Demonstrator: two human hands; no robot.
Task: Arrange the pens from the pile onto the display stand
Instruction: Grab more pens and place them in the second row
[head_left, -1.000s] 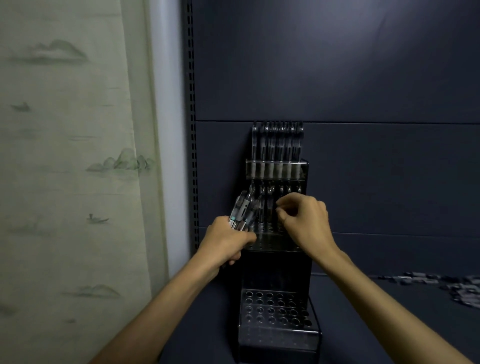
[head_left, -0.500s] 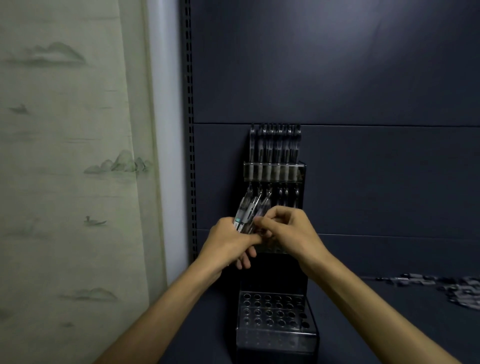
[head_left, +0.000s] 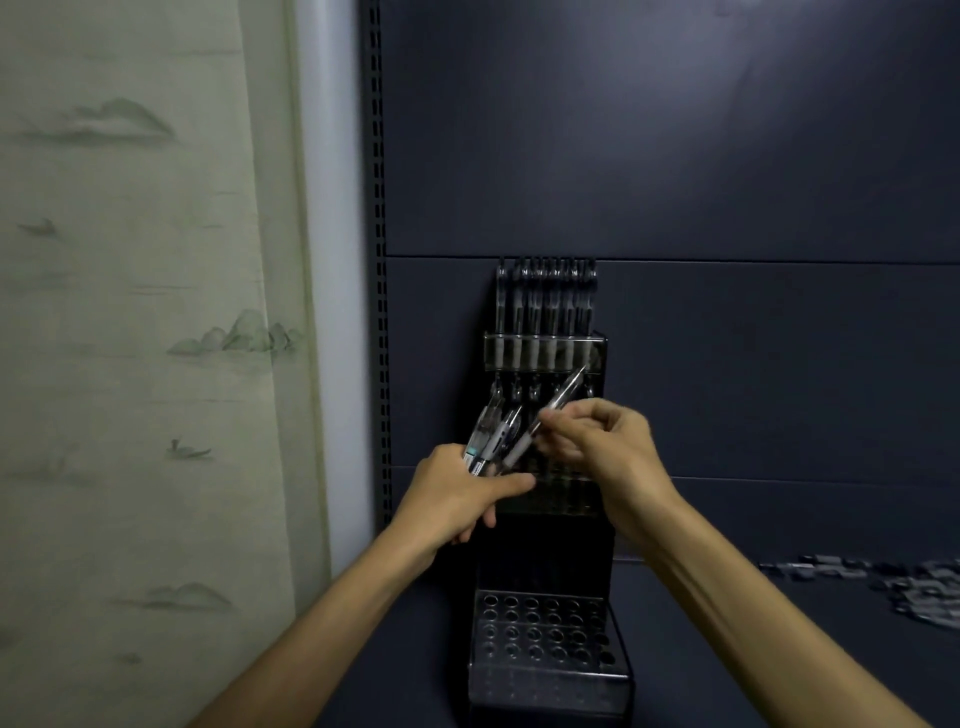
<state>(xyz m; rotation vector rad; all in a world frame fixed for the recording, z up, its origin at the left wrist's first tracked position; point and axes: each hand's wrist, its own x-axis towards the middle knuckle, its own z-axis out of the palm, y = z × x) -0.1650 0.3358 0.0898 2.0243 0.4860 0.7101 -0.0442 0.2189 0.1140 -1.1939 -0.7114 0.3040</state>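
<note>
A black tiered display stand (head_left: 550, 644) stands against the dark back panel. Its top tier (head_left: 545, 353) holds a row of several upright pens; the bottom tier shows rows of round holes. My left hand (head_left: 457, 493) grips a small bunch of clear pens (head_left: 491, 439) in front of the middle tier, fanned up and to the right. My right hand (head_left: 608, 447) pinches a single pen (head_left: 550, 415) that slants up to the right, its tip near the top tier's front rail. The pile of pens (head_left: 904, 582) lies on the shelf at the far right.
A slotted shelf upright (head_left: 382, 260) runs down the left edge of the dark panel. Left of it hangs a pale curtain (head_left: 140, 312) with landscape print. The dark shelf surface (head_left: 727, 649) stretches between the stand and the pile.
My right hand came from the middle tier to the bunch, took one pen and has drawn it out up and to the right. My left hand stayed holding the bunch.
</note>
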